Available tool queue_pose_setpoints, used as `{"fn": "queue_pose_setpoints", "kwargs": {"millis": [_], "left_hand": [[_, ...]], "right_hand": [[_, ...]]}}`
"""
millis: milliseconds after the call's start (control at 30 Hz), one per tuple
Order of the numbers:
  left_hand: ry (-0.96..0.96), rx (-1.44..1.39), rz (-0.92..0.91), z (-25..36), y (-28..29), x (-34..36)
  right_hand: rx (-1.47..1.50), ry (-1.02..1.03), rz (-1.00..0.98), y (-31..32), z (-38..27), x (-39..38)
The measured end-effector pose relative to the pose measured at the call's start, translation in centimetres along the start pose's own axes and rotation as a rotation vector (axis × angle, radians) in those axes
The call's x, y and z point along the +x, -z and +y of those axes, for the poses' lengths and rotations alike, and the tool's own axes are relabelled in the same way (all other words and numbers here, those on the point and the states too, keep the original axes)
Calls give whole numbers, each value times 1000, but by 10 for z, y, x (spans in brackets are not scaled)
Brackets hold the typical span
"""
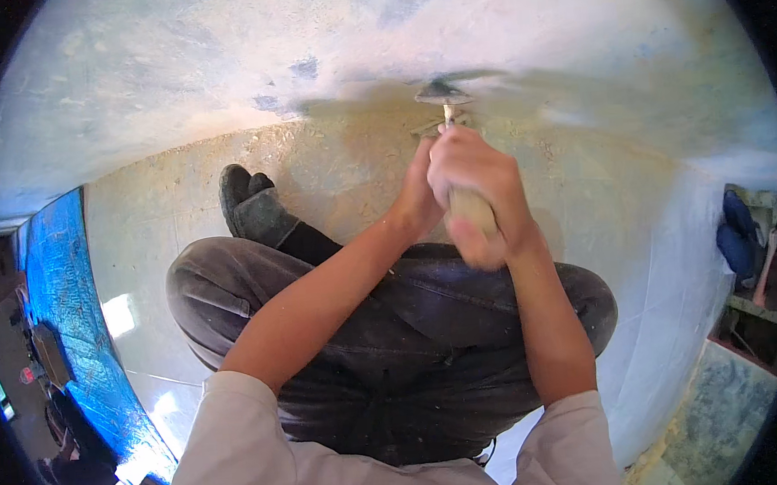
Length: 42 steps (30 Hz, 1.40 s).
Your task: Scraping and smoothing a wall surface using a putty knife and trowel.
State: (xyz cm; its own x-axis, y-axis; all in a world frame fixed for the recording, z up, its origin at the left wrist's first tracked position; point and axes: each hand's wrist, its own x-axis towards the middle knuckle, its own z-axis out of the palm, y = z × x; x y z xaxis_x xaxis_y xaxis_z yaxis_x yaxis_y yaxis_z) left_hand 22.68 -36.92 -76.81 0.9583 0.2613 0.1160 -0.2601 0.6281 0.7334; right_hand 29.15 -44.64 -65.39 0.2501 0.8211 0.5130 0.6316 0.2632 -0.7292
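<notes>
A scraper (442, 93) with a dark, flared blade and a pale neck rests with its edge against the stained lower wall. My right hand (482, 170) is wrapped round its handle, and a pale, slightly blurred handle end seems to show below the fingers. Closed in beside it, my left hand (419, 187) grips the same scraper nearer the neck; its fingertips are partly hidden behind the right hand. Both forearms reach forward over my crossed legs. The wall (217, 57) is whitish, with blue-grey patches and a darker, damp-looking band around the blade.
Crumbly tan debris (258, 144) lies along the foot of the wall on the pale floor covering (158, 257). My dark split-toe boot (257, 206) is close to the wall. A blue tarp (67, 289) lies at the left; a shelf with dark cloth (737, 230) stands at the right.
</notes>
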Motion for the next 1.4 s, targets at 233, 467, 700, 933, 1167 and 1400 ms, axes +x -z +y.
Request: {"fn": "queue_pose_setpoints", "kwargs": {"millis": [233, 467, 700, 933, 1167, 1400], "left_hand": [[183, -61, 72, 18, -5, -4], [-211, 481, -53, 9, 2, -2], [400, -326, 134, 0, 3, -5], [173, -114, 14, -24, 28, 11], [-58, 76, -133, -48, 54, 26], [-323, 266, -260, -66, 72, 39]], "right_hand": [[15, -17, -13, -8, -13, 2], [-48, -50, -32, -15, -11, 6], [45, -10, 58, -12, -8, 11], [-3, 63, 36, -3, -28, 10], [-10, -46, 51, -19, 0, -3], [12, -55, 54, -16, 6, -3]]}}
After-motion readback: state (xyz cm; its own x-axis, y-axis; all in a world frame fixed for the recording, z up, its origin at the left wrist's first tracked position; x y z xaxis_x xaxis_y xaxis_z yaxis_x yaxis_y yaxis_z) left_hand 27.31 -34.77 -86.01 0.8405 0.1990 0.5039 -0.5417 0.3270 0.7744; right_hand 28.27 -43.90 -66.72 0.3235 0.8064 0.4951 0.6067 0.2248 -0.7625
